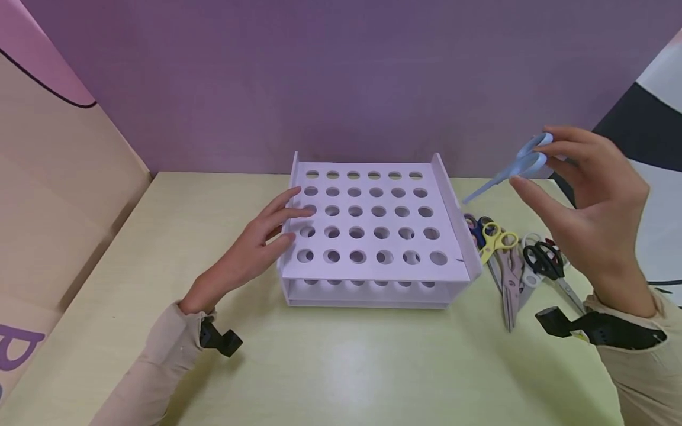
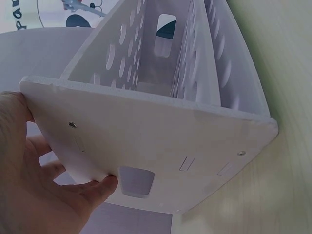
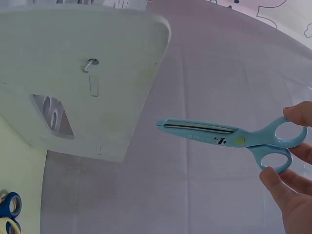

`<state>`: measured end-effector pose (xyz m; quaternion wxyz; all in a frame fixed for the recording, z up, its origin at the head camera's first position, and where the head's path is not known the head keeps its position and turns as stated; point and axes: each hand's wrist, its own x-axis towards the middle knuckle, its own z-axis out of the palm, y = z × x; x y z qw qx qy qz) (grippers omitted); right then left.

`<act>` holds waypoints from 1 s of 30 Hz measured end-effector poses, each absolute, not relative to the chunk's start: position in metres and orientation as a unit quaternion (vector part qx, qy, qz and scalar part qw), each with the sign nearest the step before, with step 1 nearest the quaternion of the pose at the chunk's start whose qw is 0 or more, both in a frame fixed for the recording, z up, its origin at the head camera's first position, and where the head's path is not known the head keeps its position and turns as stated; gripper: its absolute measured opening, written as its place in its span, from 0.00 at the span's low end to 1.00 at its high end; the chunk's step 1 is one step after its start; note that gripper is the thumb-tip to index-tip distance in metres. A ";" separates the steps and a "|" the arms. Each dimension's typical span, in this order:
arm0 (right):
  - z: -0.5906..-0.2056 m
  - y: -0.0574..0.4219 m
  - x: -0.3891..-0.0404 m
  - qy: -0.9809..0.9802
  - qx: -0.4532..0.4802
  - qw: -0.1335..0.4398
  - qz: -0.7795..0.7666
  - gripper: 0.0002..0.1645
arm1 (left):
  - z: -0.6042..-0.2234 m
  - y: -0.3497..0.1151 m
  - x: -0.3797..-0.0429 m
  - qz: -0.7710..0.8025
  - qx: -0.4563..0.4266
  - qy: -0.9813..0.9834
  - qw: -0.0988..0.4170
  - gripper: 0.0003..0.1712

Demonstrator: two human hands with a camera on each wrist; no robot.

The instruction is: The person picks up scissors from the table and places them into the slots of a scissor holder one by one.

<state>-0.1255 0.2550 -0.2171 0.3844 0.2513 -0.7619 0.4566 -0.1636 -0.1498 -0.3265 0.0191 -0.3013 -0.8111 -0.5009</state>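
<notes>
A white rack (image 1: 367,222) with rows of round holes stands on the table. My left hand (image 1: 256,242) rests on its left edge, fingers over the top panel; in the left wrist view the thumb (image 2: 105,190) lies against the side panel (image 2: 131,131). Light blue scissors (image 3: 219,136) are pinched by the handle loops in my right hand (image 1: 597,183), held in the air right of the rack. Their blades are together and point left and down toward the rack. In the right wrist view the tip stays apart from the rack's side panel (image 3: 87,97).
Several scissors lie heaped right of the rack, among them yellow-handled scissors (image 1: 498,241), black-handled scissors (image 1: 546,260) and mauve scissors (image 1: 510,284). A purple wall (image 1: 341,83) rises behind the pale table (image 1: 341,361), and a beige panel (image 1: 58,160) borders the left.
</notes>
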 end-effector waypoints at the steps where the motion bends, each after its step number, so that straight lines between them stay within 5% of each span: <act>1: -0.216 0.254 -0.128 -0.765 0.251 0.384 0.452 0.24 | -0.327 -0.150 -0.164 -0.502 -0.301 -0.811 0.019 0.25; 30: -0.225 0.213 -0.203 -0.788 0.269 0.339 0.439 0.21 | -0.332 -0.149 -0.160 -0.526 -0.304 -0.794 0.014 0.30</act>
